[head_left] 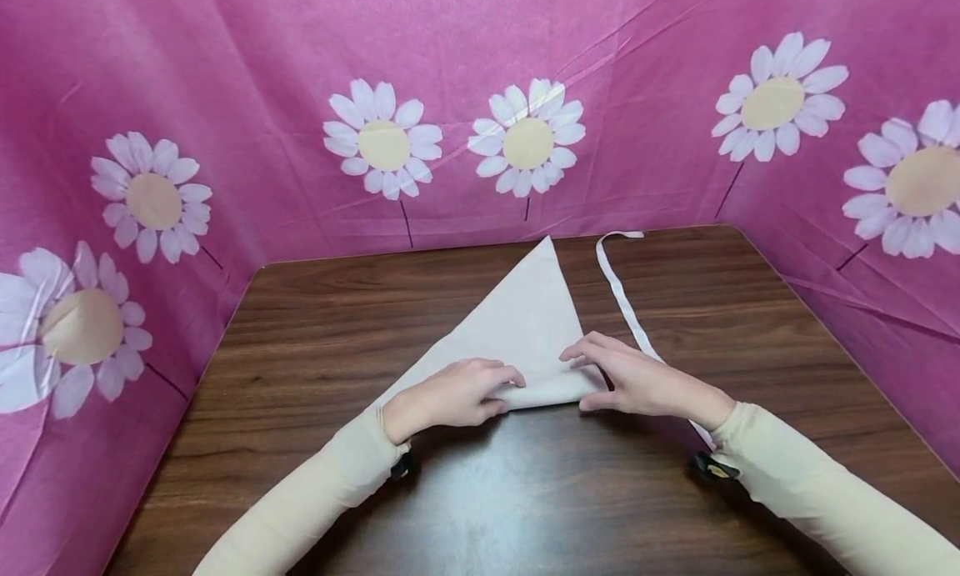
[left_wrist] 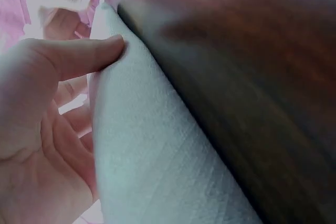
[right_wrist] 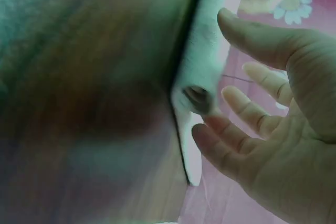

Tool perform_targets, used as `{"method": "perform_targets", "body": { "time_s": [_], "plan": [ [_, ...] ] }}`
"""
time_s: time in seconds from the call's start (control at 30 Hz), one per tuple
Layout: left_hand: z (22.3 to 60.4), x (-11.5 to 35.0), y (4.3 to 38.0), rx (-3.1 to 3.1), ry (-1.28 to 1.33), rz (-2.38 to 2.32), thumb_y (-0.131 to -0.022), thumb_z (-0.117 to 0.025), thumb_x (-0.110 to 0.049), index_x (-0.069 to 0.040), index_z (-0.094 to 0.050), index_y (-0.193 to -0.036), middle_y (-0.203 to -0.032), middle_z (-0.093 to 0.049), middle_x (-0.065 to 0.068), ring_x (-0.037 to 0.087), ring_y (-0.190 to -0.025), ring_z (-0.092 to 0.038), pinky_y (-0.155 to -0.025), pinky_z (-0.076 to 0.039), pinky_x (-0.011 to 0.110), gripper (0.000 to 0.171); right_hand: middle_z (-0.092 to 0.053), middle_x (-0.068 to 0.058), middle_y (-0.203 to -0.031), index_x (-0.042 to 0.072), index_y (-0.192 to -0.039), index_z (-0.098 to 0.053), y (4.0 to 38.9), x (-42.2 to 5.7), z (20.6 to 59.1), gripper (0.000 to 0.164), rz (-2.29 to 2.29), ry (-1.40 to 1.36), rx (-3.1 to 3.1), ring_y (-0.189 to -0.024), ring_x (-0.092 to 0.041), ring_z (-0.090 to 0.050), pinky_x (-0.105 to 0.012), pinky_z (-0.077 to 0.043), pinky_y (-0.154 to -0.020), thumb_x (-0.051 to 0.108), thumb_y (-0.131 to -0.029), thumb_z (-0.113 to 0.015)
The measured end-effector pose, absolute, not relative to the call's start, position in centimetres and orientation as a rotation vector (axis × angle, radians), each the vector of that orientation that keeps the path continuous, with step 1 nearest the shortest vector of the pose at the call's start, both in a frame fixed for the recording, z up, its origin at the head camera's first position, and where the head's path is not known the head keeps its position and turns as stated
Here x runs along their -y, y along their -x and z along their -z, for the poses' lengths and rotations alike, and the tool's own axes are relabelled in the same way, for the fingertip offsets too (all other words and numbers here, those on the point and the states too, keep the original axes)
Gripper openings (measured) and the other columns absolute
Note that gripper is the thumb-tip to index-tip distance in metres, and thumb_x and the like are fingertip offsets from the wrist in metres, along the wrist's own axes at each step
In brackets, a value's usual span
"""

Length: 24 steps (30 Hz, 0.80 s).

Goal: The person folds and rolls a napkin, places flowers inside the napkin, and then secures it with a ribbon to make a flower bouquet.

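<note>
An off-white cloth [head_left: 517,326] lies on the table in a triangle, its point towards the back edge. Its near edge is rolled into a tube [head_left: 551,391]. My left hand [head_left: 461,393] holds this roll, thumb on the near side and fingers over the far side; the left wrist view shows the thumb [left_wrist: 100,53] against the fabric. At the roll's right end is my right hand [head_left: 637,376], fingers spread and loosely bent. The right wrist view shows its thumb tip [right_wrist: 227,17] right at the roll, with the tube's hollow end [right_wrist: 198,97] facing out beside the fingers.
A narrow white strap [head_left: 622,297] runs from the back of the brown wooden table [head_left: 315,318] down behind my right wrist. Pink sheets with daisies [head_left: 528,142] stand behind the table and along both sides. A dark wrist device [head_left: 712,466] sits under the right sleeve cuff.
</note>
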<state>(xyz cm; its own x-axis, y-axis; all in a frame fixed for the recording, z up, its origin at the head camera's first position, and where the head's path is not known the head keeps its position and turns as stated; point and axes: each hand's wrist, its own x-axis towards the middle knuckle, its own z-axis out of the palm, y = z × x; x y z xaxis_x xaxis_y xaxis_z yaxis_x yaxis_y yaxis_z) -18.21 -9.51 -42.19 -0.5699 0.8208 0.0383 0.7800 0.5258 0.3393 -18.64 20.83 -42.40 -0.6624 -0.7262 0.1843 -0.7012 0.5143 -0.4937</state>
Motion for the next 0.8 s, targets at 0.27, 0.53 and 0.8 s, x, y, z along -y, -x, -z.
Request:
{"method": "perform_targets", "body": {
  "time_s": [0.27, 0.53, 0.8],
  "plan": [
    [42.13, 9.58, 19.20, -2.564, -1.296, -0.560, -0.099, -0.065, -0.015, -0.015, -0.066, -0.125, -0.110, -0.068, -0.007, 0.007, -0.091, -0.058, -0.087, -0.047, 0.027, 0.025, -0.061, 0.003, -0.115, 0.012, -0.122, -0.064, 18.78, -20.12, 43.00, 0.050, 0.706, 1.340, -2.736, -0.099, -0.015, -0.054, -0.040, -0.046, -0.087, 0.015, -0.078, -0.089],
    [42.25, 9.74, 19.09, -2.597, -1.229, -0.582, -0.100, -0.065, -0.026, -0.015, -0.050, -0.144, -0.124, -0.066, 0.003, 0.013, -0.109, -0.062, -0.095, -0.048, 0.035, 0.047, -0.060, 0.001, -0.116, 0.009, -0.117, -0.067, 19.13, -20.07, 42.74, 0.038, 0.796, 1.329, -2.713, -0.095, -0.012, -0.060, -0.035, -0.053, -0.082, 0.008, -0.083, -0.084],
    [42.34, 9.57, 18.46, -2.679, -1.259, -0.513, -0.086, -0.083, -0.033, -0.017, -0.051, -0.138, -0.117, -0.058, 0.001, 0.016, -0.098, -0.057, -0.087, -0.049, 0.035, 0.063, -0.061, -0.006, -0.111, 0.005, -0.122, -0.064, 19.26, -20.15, 42.90, 0.041, 0.860, 1.334, -2.720, -0.094, -0.016, -0.064, -0.035, -0.055, -0.080, 0.005, -0.085, -0.082]
  ]
}}
